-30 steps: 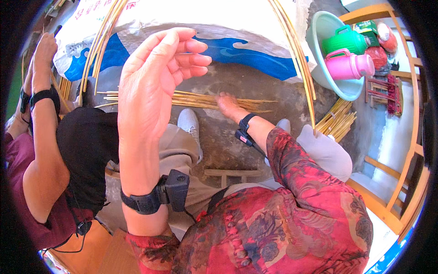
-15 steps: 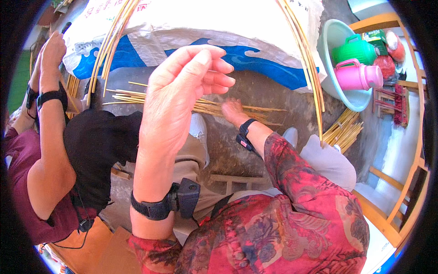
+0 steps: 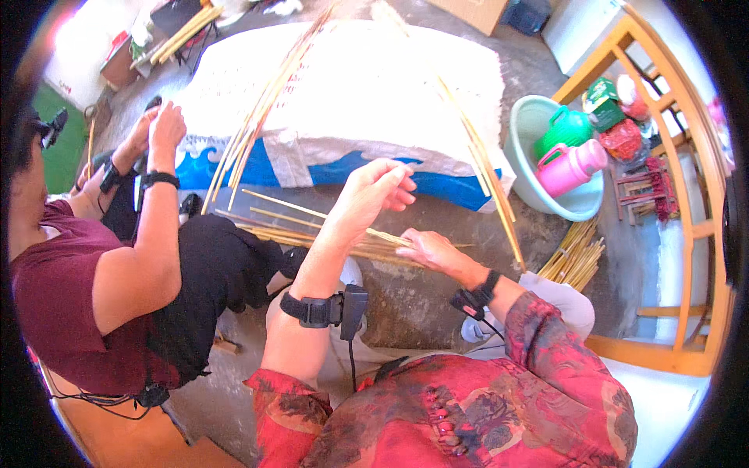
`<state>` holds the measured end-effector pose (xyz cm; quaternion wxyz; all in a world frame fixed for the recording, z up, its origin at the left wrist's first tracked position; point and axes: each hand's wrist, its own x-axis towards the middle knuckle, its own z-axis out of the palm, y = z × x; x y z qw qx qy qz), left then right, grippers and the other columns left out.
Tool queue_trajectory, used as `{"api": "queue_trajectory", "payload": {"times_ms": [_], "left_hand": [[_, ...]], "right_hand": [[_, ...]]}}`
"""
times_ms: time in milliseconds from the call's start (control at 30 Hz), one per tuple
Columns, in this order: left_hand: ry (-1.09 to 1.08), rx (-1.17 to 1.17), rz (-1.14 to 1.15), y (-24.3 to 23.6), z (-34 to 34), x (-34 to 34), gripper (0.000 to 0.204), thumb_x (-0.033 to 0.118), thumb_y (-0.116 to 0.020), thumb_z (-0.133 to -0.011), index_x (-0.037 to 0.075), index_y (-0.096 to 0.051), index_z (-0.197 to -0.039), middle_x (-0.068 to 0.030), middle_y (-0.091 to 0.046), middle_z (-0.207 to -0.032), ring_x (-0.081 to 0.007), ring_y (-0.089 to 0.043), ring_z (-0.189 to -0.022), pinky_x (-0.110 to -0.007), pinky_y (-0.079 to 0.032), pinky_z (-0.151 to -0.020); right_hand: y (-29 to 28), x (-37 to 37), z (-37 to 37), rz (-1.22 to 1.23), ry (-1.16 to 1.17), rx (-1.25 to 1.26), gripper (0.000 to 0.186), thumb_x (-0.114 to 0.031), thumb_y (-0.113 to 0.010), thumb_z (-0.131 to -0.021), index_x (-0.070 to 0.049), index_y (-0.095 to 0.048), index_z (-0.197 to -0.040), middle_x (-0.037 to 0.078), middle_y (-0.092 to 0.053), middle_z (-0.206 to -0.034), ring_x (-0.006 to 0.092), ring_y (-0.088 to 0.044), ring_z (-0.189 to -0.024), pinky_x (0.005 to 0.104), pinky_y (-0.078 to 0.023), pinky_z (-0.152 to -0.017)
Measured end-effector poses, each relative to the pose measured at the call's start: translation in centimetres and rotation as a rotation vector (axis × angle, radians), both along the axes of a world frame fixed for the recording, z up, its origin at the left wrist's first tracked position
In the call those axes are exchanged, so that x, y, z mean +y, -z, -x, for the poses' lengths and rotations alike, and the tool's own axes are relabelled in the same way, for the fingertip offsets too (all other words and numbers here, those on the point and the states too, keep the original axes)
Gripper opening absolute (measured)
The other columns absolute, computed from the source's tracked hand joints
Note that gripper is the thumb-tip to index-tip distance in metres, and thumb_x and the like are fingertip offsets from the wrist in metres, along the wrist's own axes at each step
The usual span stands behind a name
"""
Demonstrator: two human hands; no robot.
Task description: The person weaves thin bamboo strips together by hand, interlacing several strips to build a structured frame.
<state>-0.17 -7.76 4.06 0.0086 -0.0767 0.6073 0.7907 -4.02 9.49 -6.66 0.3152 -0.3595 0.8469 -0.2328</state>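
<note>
My left hand [image 3: 374, 191] is raised with fingers loosely curled and apart, holding nothing visible, just in front of the white sheet [image 3: 367, 93] with a blue wave border. My right hand [image 3: 429, 251], lower and to the right, grips pale thin stalks [image 3: 384, 234] slanting up leftward over a bundle of similar stalks [image 3: 273, 234] on the floor. Long stalks [image 3: 265, 109] lie across the sheet's left part and others [image 3: 472, 140] hang over its right part.
At left a co-worker [image 3: 94, 281] sits with both hands [image 3: 164, 125] raised. At right stand a pale basin [image 3: 523, 179] with green and pink flasks, a wooden frame [image 3: 702, 281] and a stalk bundle [image 3: 577, 253]. A cardboard piece [image 3: 464, 12] is at the back.
My view has tipped up, showing more of the room behind the sheet. My right hand has lifted some stalks from the floor bundle and drawn nearer my left hand.
</note>
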Motion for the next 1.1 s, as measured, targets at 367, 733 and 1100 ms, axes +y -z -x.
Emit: {"api": "queue_trajectory", "payload": {"times_ms": [367,733,1100], "left_hand": [[0.453,-0.133,0.148,0.1,-1.5,6.1,0.023,0.021,-0.044,-0.089,0.001,-0.055,-0.09,-0.007,-0.059,-0.076,-0.0146,-0.059,-0.07,-0.026,-0.049,-0.063],[0.469,-0.033,0.034,-4.0,-2.8,13.6,0.03,0.019,-0.042,-0.089,-0.002,-0.047,-0.11,-0.0148,-0.056,-0.1,-0.022,-0.058,-0.089,-0.032,-0.048,-0.073],[0.06,0.14,-0.223,-5.3,-3.2,12.7,0.031,0.019,-0.049,-0.087,-0.002,-0.048,-0.11,-0.0107,-0.058,-0.092,-0.0179,-0.057,-0.078,-0.029,-0.048,-0.066]], "right_hand": [[-14.4,21.9,-3.8,-0.017,0.044,0.282,0.02,-0.024,-0.048,-0.083,-0.005,-0.054,-0.085,0.014,-0.057,-0.072,0.0321,-0.055,-0.067,0.0397,-0.044,-0.059],[-15.3,25.4,-6.8,0.729,0.519,-0.539,0.026,-0.021,-0.042,-0.089,0.001,-0.051,-0.101,0.004,-0.054,-0.07,0.01,-0.051,-0.057,0.0224,-0.042,-0.052],[-15.1,12.8,-4.1,0.919,0.306,-0.953,0.029,-0.026,-0.041,-0.09,-0.001,-0.048,-0.104,0.007,-0.057,-0.077,0.0152,-0.058,-0.065,0.0251,-0.047,-0.059]]}}
